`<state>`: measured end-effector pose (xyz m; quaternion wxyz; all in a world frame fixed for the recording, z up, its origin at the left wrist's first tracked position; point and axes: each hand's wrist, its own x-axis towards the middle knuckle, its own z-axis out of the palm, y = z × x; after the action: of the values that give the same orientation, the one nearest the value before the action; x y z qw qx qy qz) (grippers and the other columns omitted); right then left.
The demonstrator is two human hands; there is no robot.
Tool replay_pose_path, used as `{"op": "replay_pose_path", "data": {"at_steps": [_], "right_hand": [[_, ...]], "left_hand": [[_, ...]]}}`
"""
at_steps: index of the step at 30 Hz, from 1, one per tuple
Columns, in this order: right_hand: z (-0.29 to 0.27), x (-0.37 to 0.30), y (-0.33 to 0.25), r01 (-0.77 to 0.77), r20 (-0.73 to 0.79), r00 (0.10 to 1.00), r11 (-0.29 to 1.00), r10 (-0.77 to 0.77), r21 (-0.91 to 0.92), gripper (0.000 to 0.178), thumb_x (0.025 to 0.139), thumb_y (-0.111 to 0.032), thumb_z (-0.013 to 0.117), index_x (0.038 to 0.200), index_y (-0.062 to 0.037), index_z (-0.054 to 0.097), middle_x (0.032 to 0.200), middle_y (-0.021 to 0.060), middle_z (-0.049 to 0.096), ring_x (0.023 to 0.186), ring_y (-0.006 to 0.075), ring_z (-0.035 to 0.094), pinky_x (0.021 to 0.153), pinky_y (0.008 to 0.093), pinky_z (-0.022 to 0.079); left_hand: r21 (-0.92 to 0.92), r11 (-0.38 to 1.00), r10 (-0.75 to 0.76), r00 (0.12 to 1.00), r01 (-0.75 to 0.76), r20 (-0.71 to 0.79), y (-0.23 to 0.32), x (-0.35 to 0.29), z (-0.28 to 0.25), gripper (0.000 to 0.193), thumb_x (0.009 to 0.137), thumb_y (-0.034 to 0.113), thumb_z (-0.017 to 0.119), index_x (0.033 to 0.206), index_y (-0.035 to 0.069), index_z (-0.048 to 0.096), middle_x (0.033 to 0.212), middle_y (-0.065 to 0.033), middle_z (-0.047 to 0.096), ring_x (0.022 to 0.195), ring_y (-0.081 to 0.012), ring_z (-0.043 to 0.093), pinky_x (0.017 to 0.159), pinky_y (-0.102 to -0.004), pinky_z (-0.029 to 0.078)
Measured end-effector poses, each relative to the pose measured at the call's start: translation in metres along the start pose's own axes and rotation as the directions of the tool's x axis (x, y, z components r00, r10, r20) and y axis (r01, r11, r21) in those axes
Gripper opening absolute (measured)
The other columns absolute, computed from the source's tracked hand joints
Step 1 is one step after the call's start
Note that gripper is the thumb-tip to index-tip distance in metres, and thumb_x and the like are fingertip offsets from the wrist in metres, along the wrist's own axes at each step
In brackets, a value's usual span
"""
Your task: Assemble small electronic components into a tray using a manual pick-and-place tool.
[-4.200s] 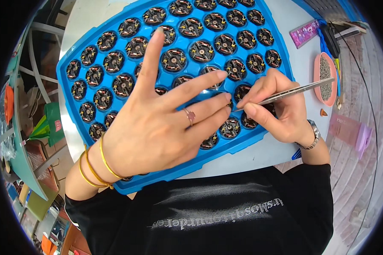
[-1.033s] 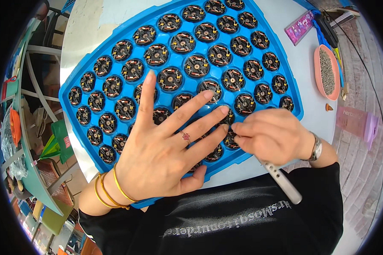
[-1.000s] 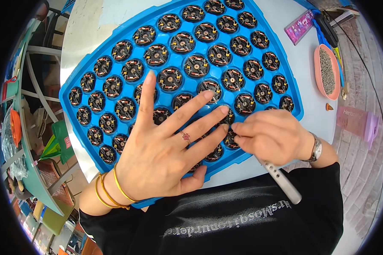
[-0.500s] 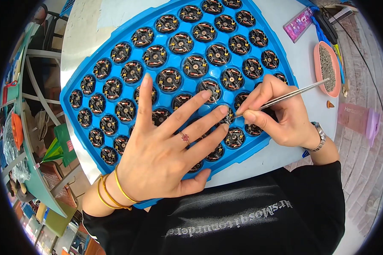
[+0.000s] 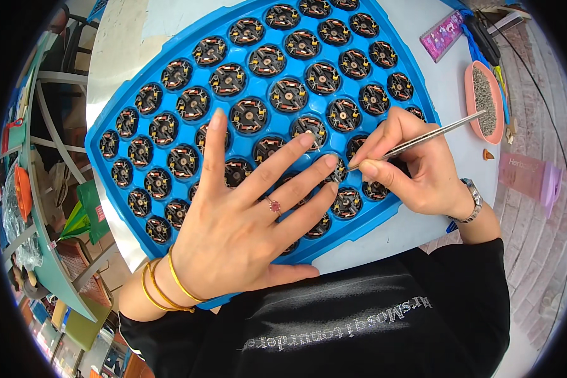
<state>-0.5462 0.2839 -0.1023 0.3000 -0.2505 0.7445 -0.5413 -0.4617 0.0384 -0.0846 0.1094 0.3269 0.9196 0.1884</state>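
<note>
A blue tray (image 5: 240, 58) holds rows of round black parts (image 5: 249, 116), each with small copper-coloured and yellow pieces on it. My left hand (image 5: 239, 214) lies spread over the tray's near half, its fingertips touching one of the round parts. Between the thumb and fingers of my right hand (image 5: 416, 167) is a pair of metal tweezers (image 5: 435, 132). Their tips reach the round part beside my left fingertips. What the tips touch there is too small to make out. Several parts under my left hand are partly hidden.
Right of the tray stands a pink dish (image 5: 468, 94) of small grey pieces. A purple glittery case (image 5: 442, 36) and a dark-handled tool (image 5: 482, 41) lie beyond it. A clear pinkish bottle with a lilac cap (image 5: 551, 189) is farther right. On the left is a green-topped table (image 5: 50, 246).
The tray has shifted very slightly left. My left thumb has stretched outward. The tweezers stay at the same round part, their rear end slightly higher.
</note>
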Motion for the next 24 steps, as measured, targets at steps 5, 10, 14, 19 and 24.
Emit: {"op": "replay_pose_path", "data": {"at_steps": [5, 10, 14, 19, 24], "right_hand": [[-0.002, 0.0, -0.002, 0.038, 0.012, 0.999, 0.996, -0.037, -0.085, 0.016, 0.088, -0.006, 0.069, 0.085, -0.0006, 0.054, 0.088, 0.013, 0.066, 0.074, 0.0105, 0.062, 0.065, 0.0225, 0.051], [-0.003, -0.001, 0.0, 0.137, 0.036, 0.991, 0.965, -0.132, -0.223, 0.016, 0.087, -0.005, 0.069, 0.085, -0.001, 0.054, 0.089, 0.0138, 0.067, 0.076, 0.0112, 0.062, 0.066, 0.0231, 0.051], [-0.004, 0.001, 0.001, 0.208, -0.006, 0.978, 0.973, -0.21, -0.103, 0.018, 0.087, -0.003, 0.068, 0.092, -0.0019, 0.05, 0.092, 0.0164, 0.067, 0.081, 0.0133, 0.064, 0.069, 0.0243, 0.052], [0.002, 0.004, 0.014, 0.359, -0.138, 0.923, 0.933, -0.358, -0.021, 0.016, 0.086, -0.003, 0.07, 0.093, 0.0012, 0.056, 0.087, 0.013, 0.068, 0.084, 0.0156, 0.068, 0.071, 0.0256, 0.053], [-0.003, -0.003, -0.002, 0.299, -0.128, 0.946, 0.954, -0.296, -0.004, 0.017, 0.085, -0.005, 0.072, 0.091, 0.0007, 0.057, 0.085, 0.0106, 0.068, 0.077, 0.0126, 0.066, 0.066, 0.0236, 0.052]], "left_hand": [[-0.018, 1.0, -0.004, 1.0, 0.004, -0.015, 0.0, 0.002, 0.0, 0.089, 0.054, 0.069, 0.073, 0.129, 0.022, 0.06, 0.146, 0.0021, 0.048, 0.14, -0.0241, 0.037, 0.108, -0.077, -0.003], [-0.045, 0.999, -0.001, 1.0, 0.001, 0.0, 0.0, 0.003, -0.002, 0.086, 0.054, 0.062, 0.076, 0.128, 0.021, 0.061, 0.145, 0.0015, 0.048, 0.139, -0.0236, 0.037, 0.108, -0.0762, -0.002], [-0.021, 1.0, 0.02, 1.0, -0.02, -0.019, 0.001, 0.002, 0.0, 0.085, 0.05, 0.054, 0.079, 0.126, 0.018, 0.061, 0.145, 0.0004, 0.049, 0.138, -0.0218, 0.039, 0.109, -0.0756, -0.001], [-0.003, 1.0, 0.01, 0.999, -0.01, -0.047, -0.009, -0.002, -0.002, 0.087, 0.049, 0.044, 0.077, 0.132, 0.022, 0.057, 0.146, 0.0008, 0.047, 0.138, -0.0211, 0.04, 0.113, -0.0712, 0.0], [0.028, 0.999, 0.046, 0.995, -0.044, -0.094, -0.015, -0.001, -0.004, 0.097, 0.043, 0.04, 0.082, 0.134, 0.02, 0.056, 0.151, 0.0009, 0.041, 0.141, -0.0231, 0.036, 0.113, -0.0711, -0.002]]}}
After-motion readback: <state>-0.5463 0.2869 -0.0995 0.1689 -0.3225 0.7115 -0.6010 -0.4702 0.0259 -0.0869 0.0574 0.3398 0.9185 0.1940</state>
